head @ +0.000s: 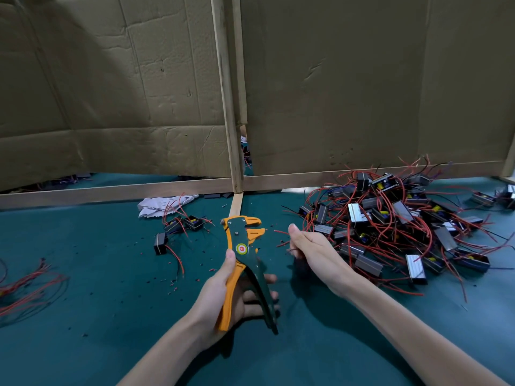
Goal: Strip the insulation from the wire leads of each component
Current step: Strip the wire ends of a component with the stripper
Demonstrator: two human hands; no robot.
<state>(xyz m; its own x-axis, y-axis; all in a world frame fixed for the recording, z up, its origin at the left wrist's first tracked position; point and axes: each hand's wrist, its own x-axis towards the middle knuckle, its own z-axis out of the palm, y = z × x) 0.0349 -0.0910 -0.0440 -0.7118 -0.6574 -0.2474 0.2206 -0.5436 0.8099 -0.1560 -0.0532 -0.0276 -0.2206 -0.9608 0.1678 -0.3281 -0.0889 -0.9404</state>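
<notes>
Left hand (pixel 225 291) was wrapped around the spread orange and dark green handles of a wire stripper (pixel 245 254), which was held nearly upright with its head away from the person and its open jaws facing right. Right hand (pixel 312 253) was closed on a component, most of which was hidden under the palm, and a red wire lead (pixel 281 232) was seen sticking out leftward past the thumb. That lead was laid roughly across the view, its tip pointed at the jaw opening and kept just short of it, so the coming move was judged to turn on a short leftward slide of the right hand, or a matching shift of the tool, to seat the tip between the jaws before the handles were squeezed. Whether the tip had already been bared could not be told. A large pile of components (pixel 395 218) with tangled red and black leads was heaped just right of that hand, and a few separate components (pixel 181 224) were laid to the upper left, near a crumpled paper (pixel 158 206). The green table mat (pixel 97 274) was speckled with small scraps, and loose wires (pixel 28 288) were spread at its left edge. Cardboard walls (pixel 362 79) on a wooden frame (pixel 228 107) closed off the back.
</notes>
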